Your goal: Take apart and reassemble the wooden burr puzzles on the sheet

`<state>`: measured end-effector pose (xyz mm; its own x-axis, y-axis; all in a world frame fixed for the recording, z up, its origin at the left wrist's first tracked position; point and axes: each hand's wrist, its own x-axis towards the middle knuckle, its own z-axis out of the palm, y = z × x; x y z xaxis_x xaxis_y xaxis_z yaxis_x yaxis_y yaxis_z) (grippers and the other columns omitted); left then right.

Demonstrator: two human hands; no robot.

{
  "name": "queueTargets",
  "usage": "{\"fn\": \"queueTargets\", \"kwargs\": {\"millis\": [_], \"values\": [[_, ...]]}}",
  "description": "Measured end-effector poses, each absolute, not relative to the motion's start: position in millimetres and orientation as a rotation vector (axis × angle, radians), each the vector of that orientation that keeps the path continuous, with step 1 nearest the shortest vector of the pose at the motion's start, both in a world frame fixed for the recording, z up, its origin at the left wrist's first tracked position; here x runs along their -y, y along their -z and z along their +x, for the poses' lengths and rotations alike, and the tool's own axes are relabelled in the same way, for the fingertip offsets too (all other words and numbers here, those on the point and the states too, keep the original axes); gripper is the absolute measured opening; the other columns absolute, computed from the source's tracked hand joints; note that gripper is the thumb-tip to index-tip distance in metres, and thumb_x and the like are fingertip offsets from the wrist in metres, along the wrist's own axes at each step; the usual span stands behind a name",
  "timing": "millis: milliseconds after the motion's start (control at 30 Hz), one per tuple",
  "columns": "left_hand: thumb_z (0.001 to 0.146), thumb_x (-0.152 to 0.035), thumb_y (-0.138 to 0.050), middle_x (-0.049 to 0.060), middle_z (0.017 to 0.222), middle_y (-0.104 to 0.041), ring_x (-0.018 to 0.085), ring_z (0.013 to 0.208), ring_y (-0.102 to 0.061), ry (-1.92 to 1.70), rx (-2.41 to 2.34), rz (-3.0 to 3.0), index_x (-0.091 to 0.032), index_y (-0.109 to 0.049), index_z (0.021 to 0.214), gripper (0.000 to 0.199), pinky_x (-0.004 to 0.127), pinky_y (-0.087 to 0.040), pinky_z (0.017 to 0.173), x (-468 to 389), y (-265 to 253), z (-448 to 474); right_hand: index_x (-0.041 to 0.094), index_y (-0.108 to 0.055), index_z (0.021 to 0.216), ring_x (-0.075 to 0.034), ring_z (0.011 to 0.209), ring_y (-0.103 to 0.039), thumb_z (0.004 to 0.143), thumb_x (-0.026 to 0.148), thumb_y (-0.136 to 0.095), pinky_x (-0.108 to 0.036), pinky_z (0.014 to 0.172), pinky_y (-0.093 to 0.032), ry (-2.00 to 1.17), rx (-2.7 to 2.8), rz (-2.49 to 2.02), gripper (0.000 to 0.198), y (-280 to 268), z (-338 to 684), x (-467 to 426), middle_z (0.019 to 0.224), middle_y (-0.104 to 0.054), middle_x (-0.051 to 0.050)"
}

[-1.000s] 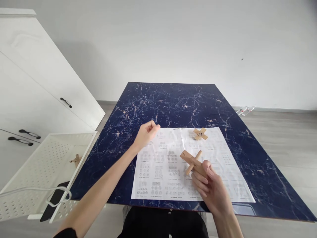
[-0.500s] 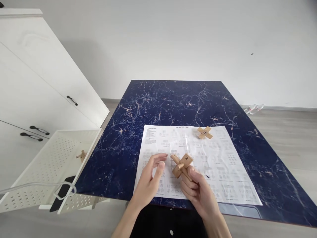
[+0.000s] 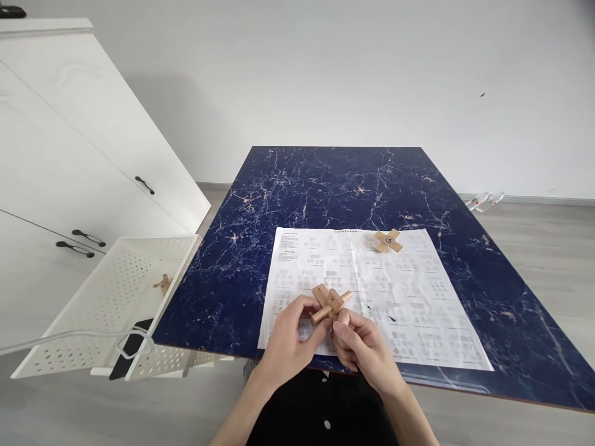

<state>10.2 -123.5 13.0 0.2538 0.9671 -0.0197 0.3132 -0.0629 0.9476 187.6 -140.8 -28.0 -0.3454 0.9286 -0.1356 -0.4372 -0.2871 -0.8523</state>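
Observation:
Between my two hands is a wooden interlocking puzzle [image 3: 333, 301], a cross of flat marked pieces with a round dowel through it. My left hand [image 3: 294, 331] grips its left side, thumb below and fingers behind. With bent fingers, my right hand [image 3: 360, 341] pinches its lower right part; the fingertips hide that portion. Both hands are over the lower part of a printed instruction sheet [image 3: 418, 322]. On the sheet's upper right lies another wooden puzzle cross [image 3: 388, 240], marked with a letter G.
The sheet lies on a blue marble-patterned table [image 3: 325, 186]. To the left stands a white cabinet [image 3: 93, 136] beside a perforated white basket [image 3: 93, 303]. In the basket is a wooden puzzle [image 3: 163, 284]; a cable [image 3: 83, 334] crosses it. Clear bottles [image 3: 486, 201] stand beyond the table's right edge.
My left hand has moved right and closed on the puzzle, which was in my right hand alone. The puzzle has been turned, with its dowel now slanting up to the right.

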Motion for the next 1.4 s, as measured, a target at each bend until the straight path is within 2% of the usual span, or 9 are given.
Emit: {"fn": "queueTargets", "kwargs": {"millis": [400,600,700,767,833,933,1133,1233,1400], "values": [[0.106,-0.041,-0.063,0.005,0.111,-0.08,0.026,0.101,-0.075,-0.862,-1.244,1.561,-0.027,-0.067,0.111,0.015,0.038,-0.056,0.084,126,-12,13,0.024,-0.046,0.077,-0.006,0.045,-0.023,0.104,0.053,-0.071,-0.019,0.041,-0.026,-1.789,0.94,-0.816,0.047,29,190,142,0.056,-0.035,0.011],[0.108,-0.041,-0.06,0.002,0.092,-0.075,0.022,0.084,-0.071,-0.88,-1.285,1.617,-0.026,-0.061,0.097,0.019,0.035,-0.052,0.078,129,-8,14,0.024,-0.047,0.078,-0.006,0.045,-0.022,0.104,0.054,-0.072,-0.019,0.04,-0.025,-1.782,0.943,-0.835,0.046,27,189,141,0.057,-0.034,0.012],[0.109,-0.042,-0.058,0.001,0.084,-0.07,0.021,0.076,-0.066,-0.898,-1.3,1.622,-0.025,-0.058,0.092,0.024,0.034,-0.049,0.073,130,-4,14,0.023,-0.049,0.079,-0.006,0.046,-0.024,0.105,0.054,-0.069,-0.019,0.042,-0.029,-1.759,0.974,-0.824,0.045,22,188,142,0.059,-0.035,0.011],[0.109,-0.043,-0.058,0.0,0.081,-0.069,0.021,0.074,-0.065,-0.938,-1.317,1.592,-0.025,-0.058,0.091,0.025,0.034,-0.048,0.072,130,-2,13,0.023,-0.053,0.085,-0.006,0.046,-0.026,0.106,0.054,-0.067,-0.019,0.043,-0.033,-1.732,0.985,-0.813,0.04,18,188,142,0.06,-0.036,0.011],[0.109,-0.044,-0.059,0.0,0.08,-0.07,0.021,0.075,-0.067,-0.998,-1.332,1.533,-0.026,-0.058,0.09,0.026,0.034,-0.049,0.073,130,0,12,0.025,-0.059,0.102,-0.006,0.046,-0.028,0.107,0.053,-0.067,-0.019,0.043,-0.035,-1.692,0.971,-0.829,0.03,14,187,143,0.062,-0.037,0.012],[0.11,-0.047,-0.058,0.001,0.079,-0.071,0.021,0.076,-0.069,-1.086,-1.32,1.425,-0.025,-0.057,0.09,0.029,0.034,-0.052,0.077,129,0,11,0.028,-0.056,0.124,-0.007,0.045,-0.031,0.107,0.052,-0.067,-0.019,0.043,-0.037,-1.622,0.918,-0.89,0.031,13,187,144,0.065,-0.041,0.012],[0.106,-0.057,-0.062,-0.001,0.074,-0.067,0.018,0.071,-0.065,-1.187,-1.27,1.231,-0.024,-0.054,0.087,0.04,0.031,-0.052,0.072,129,0,9,0.028,-0.052,0.121,-0.008,0.051,-0.04,0.108,0.05,-0.066,-0.022,0.046,-0.038,-1.484,1.085,-1.014,0.029,18,179,149,0.077,-0.047,0.009],[0.105,-0.06,-0.062,-0.001,0.075,-0.066,0.017,0.071,-0.065,-1.194,-1.258,1.198,-0.022,-0.056,0.087,0.042,0.03,-0.053,0.073,129,-2,9,0.026,-0.055,0.125,-0.011,0.059,-0.044,0.109,0.047,-0.063,-0.024,0.053,-0.038,-1.394,1.29,-1.099,0.027,20,175,151,0.077,-0.048,0.007],[0.107,-0.062,-0.056,-0.001,0.072,-0.065,0.017,0.07,-0.063,-1.165,-1.282,1.242,-0.021,-0.056,0.084,0.047,0.03,-0.052,0.072,128,-1,8,0.023,-0.063,0.124,-0.014,0.059,-0.05,0.109,0.047,-0.059,-0.027,0.055,-0.041,-1.312,1.468,-1.19,0.029,18,174,149,0.075,-0.056,0.004]]}}
